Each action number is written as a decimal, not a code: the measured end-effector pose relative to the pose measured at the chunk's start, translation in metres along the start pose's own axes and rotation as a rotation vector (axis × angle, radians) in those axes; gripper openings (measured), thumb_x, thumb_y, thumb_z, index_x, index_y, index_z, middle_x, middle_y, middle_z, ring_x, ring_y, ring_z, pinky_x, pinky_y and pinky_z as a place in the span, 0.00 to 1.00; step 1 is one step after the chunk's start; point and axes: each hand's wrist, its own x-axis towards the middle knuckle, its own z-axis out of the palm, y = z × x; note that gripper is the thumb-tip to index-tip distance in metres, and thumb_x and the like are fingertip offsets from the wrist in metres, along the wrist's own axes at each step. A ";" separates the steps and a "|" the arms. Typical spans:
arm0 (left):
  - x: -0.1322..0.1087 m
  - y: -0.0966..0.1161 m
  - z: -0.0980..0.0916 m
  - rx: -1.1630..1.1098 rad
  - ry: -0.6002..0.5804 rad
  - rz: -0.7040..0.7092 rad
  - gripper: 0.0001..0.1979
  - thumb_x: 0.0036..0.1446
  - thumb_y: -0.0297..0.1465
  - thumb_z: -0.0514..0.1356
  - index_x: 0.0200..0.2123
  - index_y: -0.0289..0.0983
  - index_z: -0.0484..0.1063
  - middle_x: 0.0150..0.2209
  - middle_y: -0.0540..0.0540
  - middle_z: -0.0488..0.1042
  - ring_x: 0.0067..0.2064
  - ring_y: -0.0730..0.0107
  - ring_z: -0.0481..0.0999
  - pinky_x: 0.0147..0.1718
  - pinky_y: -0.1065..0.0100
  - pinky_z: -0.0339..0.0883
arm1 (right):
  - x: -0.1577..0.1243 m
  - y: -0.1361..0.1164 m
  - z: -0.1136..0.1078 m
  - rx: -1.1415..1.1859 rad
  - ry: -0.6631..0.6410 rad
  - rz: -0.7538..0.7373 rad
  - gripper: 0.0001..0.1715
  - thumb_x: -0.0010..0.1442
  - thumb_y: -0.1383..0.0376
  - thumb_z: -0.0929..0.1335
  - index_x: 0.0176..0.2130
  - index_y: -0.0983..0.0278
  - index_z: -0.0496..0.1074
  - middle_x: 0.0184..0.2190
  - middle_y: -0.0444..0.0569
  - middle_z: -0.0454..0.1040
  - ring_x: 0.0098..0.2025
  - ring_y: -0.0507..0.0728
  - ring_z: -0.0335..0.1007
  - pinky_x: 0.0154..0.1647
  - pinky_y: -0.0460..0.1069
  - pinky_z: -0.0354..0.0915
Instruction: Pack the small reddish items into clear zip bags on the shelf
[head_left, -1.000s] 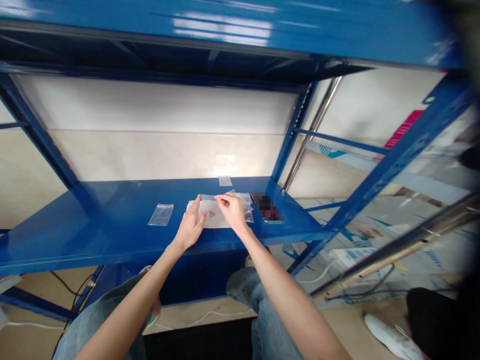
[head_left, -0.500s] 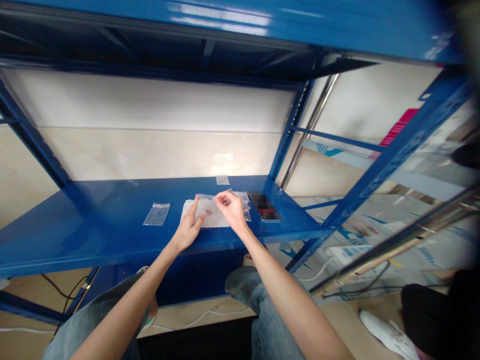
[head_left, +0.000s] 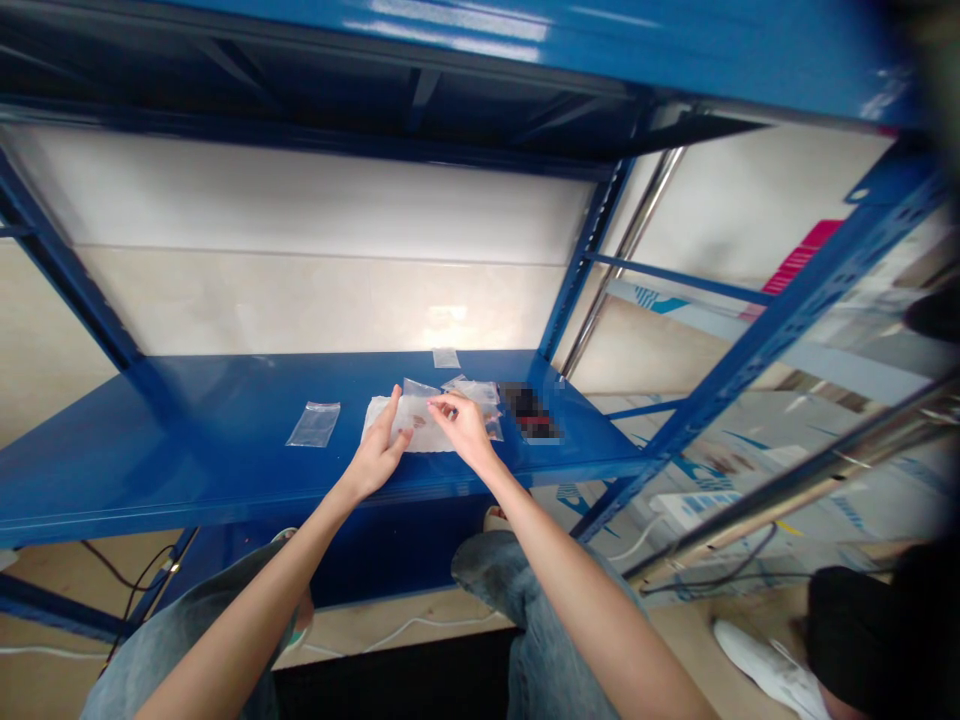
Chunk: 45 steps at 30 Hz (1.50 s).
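Head camera is showing the left hand (head_left: pixel 381 442) resting beside a clear bag (head_left: pixel 420 388) that is lying over a white sheet (head_left: pixel 433 438) on the blue shelf (head_left: pixel 225 430). Its thumb is standing apart from its fingers. The right hand (head_left: pixel 459 420) is pressing its fingertips together near the bag; what they are pinching is looking too small to tell. Holding the bag flat and moving gently is probably stopping crumples.

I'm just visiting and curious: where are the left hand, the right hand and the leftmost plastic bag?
Left hand (head_left: pixel 376 452), head view: its middle.
Right hand (head_left: pixel 466 430), head view: its middle.
Leftmost plastic bag (head_left: pixel 313 425), head view: clear centre.
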 end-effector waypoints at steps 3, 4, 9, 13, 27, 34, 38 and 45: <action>0.000 -0.003 0.001 -0.025 0.011 -0.012 0.38 0.70 0.42 0.52 0.75 0.41 0.39 0.75 0.38 0.47 0.75 0.55 0.46 0.72 0.48 0.42 | 0.000 0.006 0.003 -0.013 -0.027 0.027 0.13 0.64 0.61 0.68 0.39 0.64 0.82 0.35 0.51 0.81 0.33 0.57 0.73 0.37 0.50 0.67; 0.000 -0.004 0.001 -0.036 0.011 -0.019 0.38 0.69 0.41 0.52 0.75 0.41 0.39 0.75 0.38 0.48 0.75 0.55 0.47 0.72 0.47 0.42 | 0.000 0.009 0.004 -0.023 -0.038 0.025 0.14 0.65 0.60 0.67 0.39 0.64 0.82 0.35 0.51 0.81 0.33 0.57 0.73 0.37 0.50 0.67; 0.001 -0.002 0.002 -0.055 -0.005 -0.039 0.37 0.68 0.40 0.54 0.74 0.39 0.44 0.73 0.36 0.54 0.74 0.54 0.51 0.71 0.46 0.43 | 0.001 0.019 0.008 -0.043 -0.072 0.014 0.18 0.68 0.60 0.64 0.42 0.63 0.81 0.35 0.51 0.81 0.36 0.58 0.74 0.38 0.50 0.67; 0.001 0.000 0.000 -0.057 0.019 -0.050 0.36 0.67 0.38 0.54 0.74 0.39 0.46 0.73 0.38 0.53 0.74 0.54 0.50 0.72 0.46 0.43 | 0.002 0.019 0.007 -0.004 -0.067 0.012 0.19 0.69 0.59 0.62 0.43 0.63 0.80 0.36 0.50 0.81 0.38 0.58 0.75 0.39 0.50 0.67; 0.000 0.005 -0.003 -0.084 -0.043 -0.050 0.36 0.68 0.42 0.54 0.74 0.39 0.47 0.74 0.39 0.49 0.75 0.55 0.47 0.72 0.50 0.42 | 0.003 0.015 0.006 0.058 -0.076 0.055 0.19 0.69 0.58 0.62 0.44 0.63 0.79 0.40 0.51 0.81 0.42 0.59 0.76 0.42 0.50 0.67; 0.001 -0.003 0.000 -0.166 0.118 -0.019 0.37 0.66 0.41 0.59 0.73 0.40 0.50 0.69 0.35 0.62 0.71 0.50 0.59 0.68 0.45 0.50 | 0.003 0.007 0.004 0.121 -0.023 0.000 0.20 0.70 0.54 0.62 0.41 0.62 0.77 0.40 0.51 0.79 0.43 0.59 0.73 0.42 0.50 0.66; 0.000 0.002 -0.007 -0.171 0.284 -0.051 0.26 0.62 0.41 0.62 0.61 0.39 0.69 0.51 0.39 0.78 0.54 0.55 0.76 0.52 0.56 0.68 | 0.001 -0.006 0.005 0.122 -0.093 -0.035 0.20 0.71 0.54 0.61 0.38 0.62 0.76 0.37 0.50 0.76 0.42 0.58 0.72 0.40 0.49 0.64; -0.001 0.008 -0.011 -0.237 0.383 -0.102 0.13 0.58 0.41 0.65 0.33 0.36 0.80 0.32 0.45 0.78 0.35 0.67 0.75 0.35 0.68 0.66 | -0.006 -0.012 0.014 0.189 -0.246 -0.032 0.19 0.71 0.53 0.61 0.39 0.61 0.73 0.31 0.45 0.73 0.34 0.55 0.70 0.37 0.48 0.65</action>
